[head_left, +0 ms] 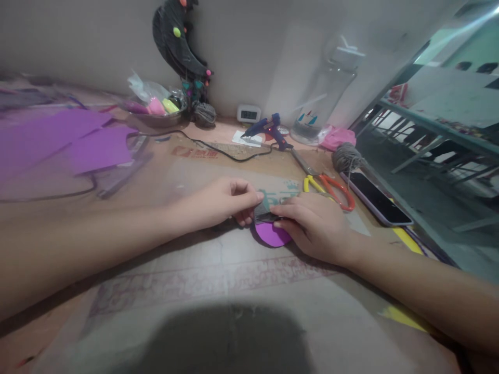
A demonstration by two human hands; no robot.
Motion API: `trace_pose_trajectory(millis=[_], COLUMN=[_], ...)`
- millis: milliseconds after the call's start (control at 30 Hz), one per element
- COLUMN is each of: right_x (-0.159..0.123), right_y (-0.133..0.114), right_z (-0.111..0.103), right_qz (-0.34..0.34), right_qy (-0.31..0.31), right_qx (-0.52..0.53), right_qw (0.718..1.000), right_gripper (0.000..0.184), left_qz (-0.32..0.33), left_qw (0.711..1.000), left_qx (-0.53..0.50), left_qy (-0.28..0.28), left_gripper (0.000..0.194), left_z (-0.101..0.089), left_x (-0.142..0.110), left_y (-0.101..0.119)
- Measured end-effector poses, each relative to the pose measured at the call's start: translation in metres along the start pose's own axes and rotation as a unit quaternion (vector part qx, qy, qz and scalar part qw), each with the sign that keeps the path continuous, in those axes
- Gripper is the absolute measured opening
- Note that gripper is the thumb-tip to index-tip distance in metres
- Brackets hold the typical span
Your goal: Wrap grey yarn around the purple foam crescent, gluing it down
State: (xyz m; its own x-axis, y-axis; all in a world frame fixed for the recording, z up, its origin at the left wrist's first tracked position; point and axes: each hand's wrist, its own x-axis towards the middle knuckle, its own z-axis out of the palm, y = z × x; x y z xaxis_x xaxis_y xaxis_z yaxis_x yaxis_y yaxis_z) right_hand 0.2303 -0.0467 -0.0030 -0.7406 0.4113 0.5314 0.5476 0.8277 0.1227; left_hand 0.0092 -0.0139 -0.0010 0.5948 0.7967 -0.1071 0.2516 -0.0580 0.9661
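Low over the middle of the table, a small dark grey piece (262,212), perhaps fabric or yarn, lies against a rounded purple paper piece (272,235). My left hand (239,200) pinches the grey piece at its left edge, thumb on top and fingers curled under. From the other side, my right hand (307,223) grips the grey and purple pieces together between thumb and fingers. Its fingers cover part of both. Just behind the right hand lie scissors (337,191) with orange and yellow handles.
A blue glue gun (268,127) with a black cord stands at the back beside a small digital clock (248,113). Purple sheets (97,148) lie on the left. On the right are grey yarn (346,157), a phone (376,197) and a clear bottle (317,104). A bowl (156,118) sits behind.
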Motion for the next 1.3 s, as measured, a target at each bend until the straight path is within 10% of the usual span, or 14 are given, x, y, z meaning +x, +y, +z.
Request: trace_pose_trajectory(millis=[1300], right_x=[-0.0043], right_y=[0.002], right_z=[-0.0016], right_qz=[0.025], right_qy=[-0.023], right_qx=[0.007], right_qw=[0.999], right_gripper=[0.02], left_qz=[-0.005], left_qw=[1.0], left_qx=[-0.013], left_qy=[-0.002], left_gripper=[0.028], left_z=[0.0009], left_x=[0.0007], left_y=[-0.0005])
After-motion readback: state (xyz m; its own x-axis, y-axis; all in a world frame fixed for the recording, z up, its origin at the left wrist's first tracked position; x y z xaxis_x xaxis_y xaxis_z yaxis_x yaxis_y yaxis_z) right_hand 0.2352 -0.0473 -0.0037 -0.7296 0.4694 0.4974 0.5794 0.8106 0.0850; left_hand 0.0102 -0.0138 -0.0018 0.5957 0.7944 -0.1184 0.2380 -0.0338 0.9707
